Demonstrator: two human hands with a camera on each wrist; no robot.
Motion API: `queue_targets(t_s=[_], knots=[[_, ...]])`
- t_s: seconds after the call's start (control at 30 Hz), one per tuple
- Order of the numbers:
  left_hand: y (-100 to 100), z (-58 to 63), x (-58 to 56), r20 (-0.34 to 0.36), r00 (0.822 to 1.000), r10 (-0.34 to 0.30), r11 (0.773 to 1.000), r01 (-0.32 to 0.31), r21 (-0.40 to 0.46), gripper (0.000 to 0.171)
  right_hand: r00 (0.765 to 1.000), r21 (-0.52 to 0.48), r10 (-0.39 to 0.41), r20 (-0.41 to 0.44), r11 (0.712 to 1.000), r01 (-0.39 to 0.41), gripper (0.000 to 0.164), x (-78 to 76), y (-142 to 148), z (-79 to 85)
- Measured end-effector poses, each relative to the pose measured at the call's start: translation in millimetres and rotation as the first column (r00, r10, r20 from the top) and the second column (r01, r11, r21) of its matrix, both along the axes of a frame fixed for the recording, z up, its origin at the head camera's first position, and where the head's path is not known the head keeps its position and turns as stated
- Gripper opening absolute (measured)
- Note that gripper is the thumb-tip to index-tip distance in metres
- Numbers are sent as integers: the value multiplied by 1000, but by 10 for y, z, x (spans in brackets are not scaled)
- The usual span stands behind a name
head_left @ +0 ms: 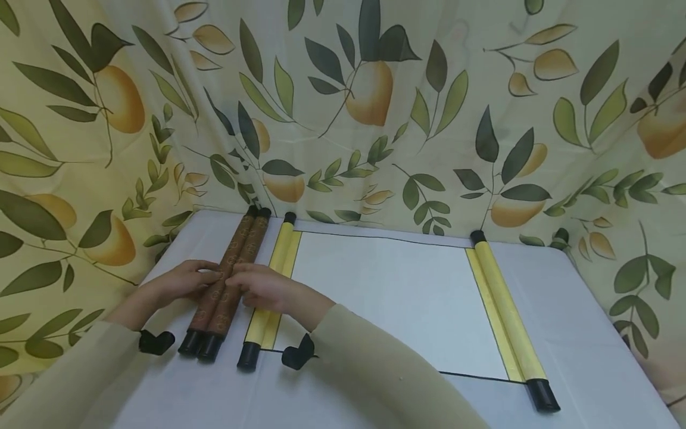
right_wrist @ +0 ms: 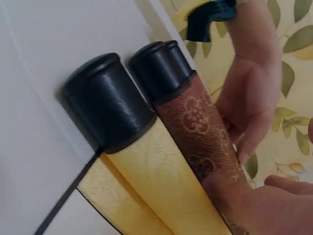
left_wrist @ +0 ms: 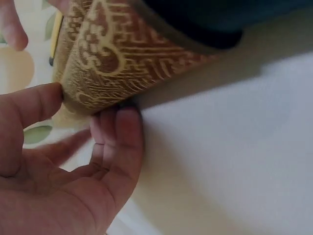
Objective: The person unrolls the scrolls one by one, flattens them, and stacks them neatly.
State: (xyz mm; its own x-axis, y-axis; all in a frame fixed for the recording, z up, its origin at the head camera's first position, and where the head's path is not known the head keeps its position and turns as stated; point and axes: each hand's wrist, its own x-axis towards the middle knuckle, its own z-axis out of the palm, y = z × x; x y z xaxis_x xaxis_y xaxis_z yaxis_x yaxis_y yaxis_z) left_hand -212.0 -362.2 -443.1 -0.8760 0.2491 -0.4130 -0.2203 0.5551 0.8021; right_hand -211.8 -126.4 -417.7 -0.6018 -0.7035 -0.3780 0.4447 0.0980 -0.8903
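Note:
A brown scroll (head_left: 221,304) with gold patterning lies at the left of the table, its two rolls side by side with black end caps. My left hand (head_left: 179,281) holds it from the left, around the middle of its length. In the left wrist view the thumb (left_wrist: 41,104) is at its upper side and the curled fingers (left_wrist: 128,129) are at its lower edge. From the right, my right hand (head_left: 268,289) grips the same scroll with bent fingers. Beneath that wrist is the left roller (head_left: 280,247) of an unrolled scroll with yellow borders and blank white paper (head_left: 386,292).
The other yellow roller (head_left: 506,310), capped in black, lies toward the right of the white-covered table (head_left: 573,310). A fruit-patterned curtain (head_left: 332,149) hangs close along the back and sides. Dark wrist mounts (head_left: 156,342) sit on both sleeves.

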Motion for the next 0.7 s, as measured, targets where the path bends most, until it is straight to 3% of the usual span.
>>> queue_targets(t_s=[0.23,0.4,0.57,0.7], knots=[[-1,41,85,70,997,36,994,-43,105,63,984,48,20,-175,999,-11,65,112,-45,-81],[-1,95,264,70,996,58,973,-72,218,71,937,133,31,-348,991,17,63,217,-23,-81],[137,166,508,-25,979,205,923,-184,337,71,880,101,-34,-473,991,93,58,268,106,-88],[366,209,696,-71,956,286,870,-228,437,70,874,-25,-122,-470,992,125,52,272,257,-112]])
